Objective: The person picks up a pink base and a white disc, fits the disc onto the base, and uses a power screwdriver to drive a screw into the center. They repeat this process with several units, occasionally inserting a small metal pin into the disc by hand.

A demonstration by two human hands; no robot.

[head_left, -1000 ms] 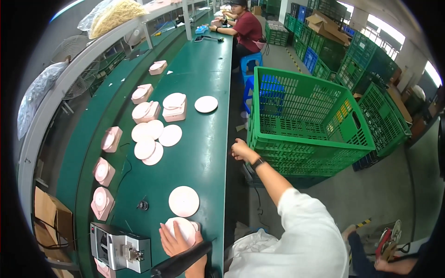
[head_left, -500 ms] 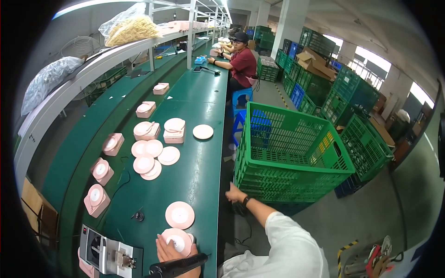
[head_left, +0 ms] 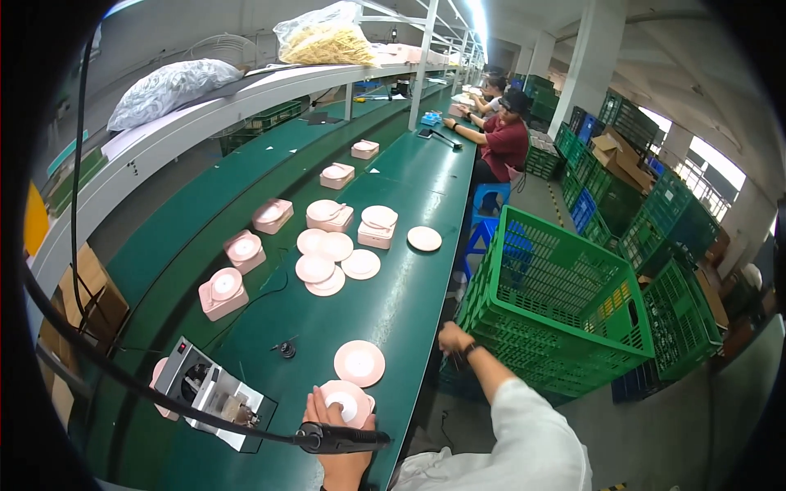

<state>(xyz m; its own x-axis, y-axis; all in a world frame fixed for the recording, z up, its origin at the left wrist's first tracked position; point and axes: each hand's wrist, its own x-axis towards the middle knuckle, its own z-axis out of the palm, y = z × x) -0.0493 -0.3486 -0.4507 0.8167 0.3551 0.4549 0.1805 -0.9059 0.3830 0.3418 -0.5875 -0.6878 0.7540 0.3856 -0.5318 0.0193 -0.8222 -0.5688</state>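
My left hand (head_left: 332, 438) rests on a pink box-shaped unit with a round pink disc on top (head_left: 349, 401), at the near edge of the green bench (head_left: 409, 278). A black handled tool on a cable (head_left: 340, 439) lies across that hand. A loose pink disc (head_left: 359, 362) lies just beyond the unit. My right hand (head_left: 453, 338) reaches off the bench edge, low beside a big green mesh crate (head_left: 557, 307); its fingers are closed, and whether they hold anything is hidden. A dark band is on that wrist.
A small grey machine (head_left: 209, 393) stands at near left. Several pink discs (head_left: 332, 260) and pink units (head_left: 246, 250) lie farther along. People sit working at the far end (head_left: 503, 139). Green and blue crates (head_left: 647, 204) stack at right; bags (head_left: 323, 37) lie on the shelf.
The view has tilted up and shifted along the bench. My right hand has drawn down toward the crate's near side. My left hand stays on the pink unit.
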